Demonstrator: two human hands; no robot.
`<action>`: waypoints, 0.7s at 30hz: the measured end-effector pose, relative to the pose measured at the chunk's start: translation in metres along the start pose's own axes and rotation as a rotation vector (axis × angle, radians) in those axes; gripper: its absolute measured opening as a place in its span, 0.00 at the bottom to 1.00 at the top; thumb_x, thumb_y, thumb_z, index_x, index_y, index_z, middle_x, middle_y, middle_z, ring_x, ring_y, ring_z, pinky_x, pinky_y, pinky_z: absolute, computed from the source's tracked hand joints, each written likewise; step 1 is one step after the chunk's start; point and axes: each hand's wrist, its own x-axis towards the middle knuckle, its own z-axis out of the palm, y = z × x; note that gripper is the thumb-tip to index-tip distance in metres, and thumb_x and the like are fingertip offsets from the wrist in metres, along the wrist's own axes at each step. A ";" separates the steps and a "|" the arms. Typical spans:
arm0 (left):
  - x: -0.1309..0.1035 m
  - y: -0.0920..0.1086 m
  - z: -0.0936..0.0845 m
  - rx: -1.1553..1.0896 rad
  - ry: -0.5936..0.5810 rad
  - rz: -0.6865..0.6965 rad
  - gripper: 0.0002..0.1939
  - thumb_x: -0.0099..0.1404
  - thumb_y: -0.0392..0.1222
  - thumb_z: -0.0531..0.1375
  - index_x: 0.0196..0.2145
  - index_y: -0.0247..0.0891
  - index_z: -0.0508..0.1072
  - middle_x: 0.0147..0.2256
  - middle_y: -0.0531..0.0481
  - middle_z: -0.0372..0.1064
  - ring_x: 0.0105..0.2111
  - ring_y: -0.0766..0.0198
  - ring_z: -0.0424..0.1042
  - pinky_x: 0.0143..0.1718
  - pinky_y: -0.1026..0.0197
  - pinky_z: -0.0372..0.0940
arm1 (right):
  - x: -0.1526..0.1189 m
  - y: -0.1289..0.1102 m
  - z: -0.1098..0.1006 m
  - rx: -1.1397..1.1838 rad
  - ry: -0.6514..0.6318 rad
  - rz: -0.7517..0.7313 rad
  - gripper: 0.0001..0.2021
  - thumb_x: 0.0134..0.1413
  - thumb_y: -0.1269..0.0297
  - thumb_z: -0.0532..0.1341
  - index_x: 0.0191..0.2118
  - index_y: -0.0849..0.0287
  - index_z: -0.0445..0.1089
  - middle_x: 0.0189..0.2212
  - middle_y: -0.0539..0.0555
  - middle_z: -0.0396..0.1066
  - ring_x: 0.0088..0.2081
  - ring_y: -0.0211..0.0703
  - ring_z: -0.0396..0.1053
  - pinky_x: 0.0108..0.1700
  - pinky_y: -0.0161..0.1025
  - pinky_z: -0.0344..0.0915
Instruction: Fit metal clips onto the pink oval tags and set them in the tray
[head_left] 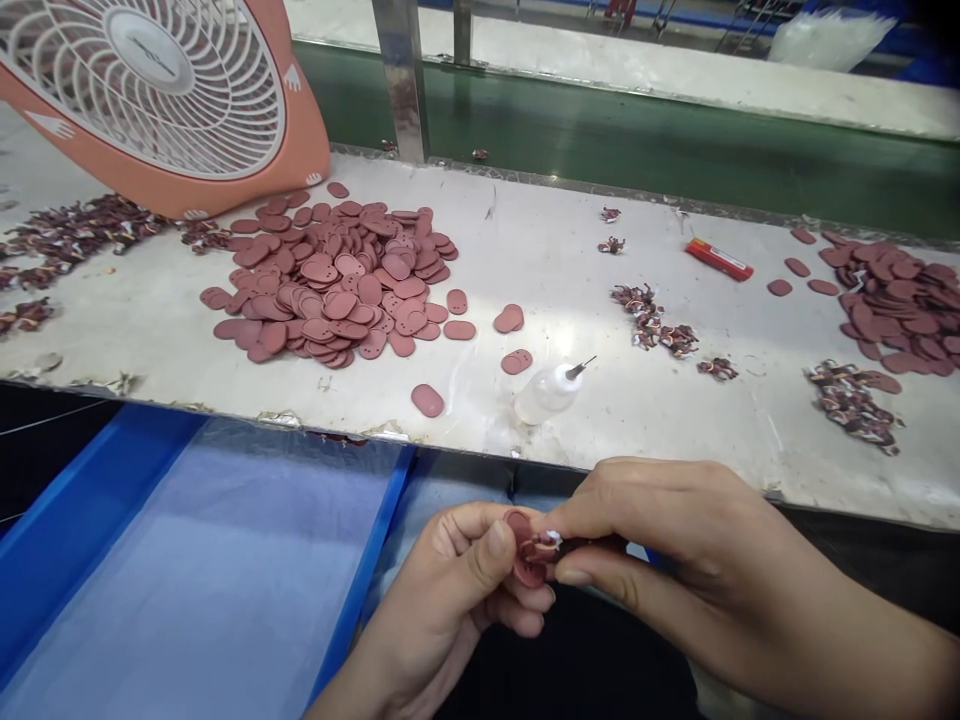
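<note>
Just below the worktable's front edge, my left hand [448, 585] pinches a reddish-brown oval base [529, 575] between thumb and fingers. A small painted figurine [543, 543], dark brown with white bits, is gripped by the thumb and forefinger of my right hand [667, 560]. It meets the face of the base; my fingers hide part of both. On the table above my hands lies a clear squeeze bottle [546, 394] with a needle tip, tilted to the right. Loose oval bases [427, 400] lie close to it, some with small holes.
A big heap of oval bases [337, 285] sits left of centre, another heap [904, 305] at right. Small figurines [855, 402] lie in clusters. An orange fan [319, 150] stands at back left. There is a red packet [718, 259] and, below left, a blue bin [371, 580].
</note>
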 end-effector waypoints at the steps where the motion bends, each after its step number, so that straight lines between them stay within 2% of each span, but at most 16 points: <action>1: 0.000 0.000 0.000 -0.003 0.000 -0.004 0.18 0.54 0.54 0.71 0.23 0.35 0.80 0.23 0.52 0.73 0.21 0.73 0.70 0.23 0.73 0.67 | 0.001 0.000 0.000 0.005 -0.006 -0.004 0.05 0.66 0.70 0.61 0.44 0.53 0.71 0.35 0.44 0.76 0.35 0.31 0.72 0.39 0.29 0.65; 15: 0.001 0.001 0.000 0.011 -0.009 -0.020 0.17 0.56 0.53 0.70 0.25 0.35 0.80 0.23 0.53 0.71 0.20 0.74 0.67 0.24 0.73 0.65 | 0.007 -0.006 -0.009 -0.011 -0.118 -0.064 0.07 0.68 0.72 0.57 0.41 0.54 0.70 0.37 0.45 0.74 0.37 0.31 0.70 0.39 0.29 0.64; 21: 0.001 0.001 0.000 0.001 0.002 -0.020 0.16 0.56 0.53 0.70 0.26 0.35 0.80 0.23 0.54 0.70 0.21 0.74 0.67 0.24 0.73 0.64 | 0.009 -0.005 -0.011 -0.067 -0.141 -0.086 0.07 0.69 0.71 0.56 0.43 0.55 0.70 0.37 0.46 0.73 0.37 0.31 0.69 0.39 0.29 0.63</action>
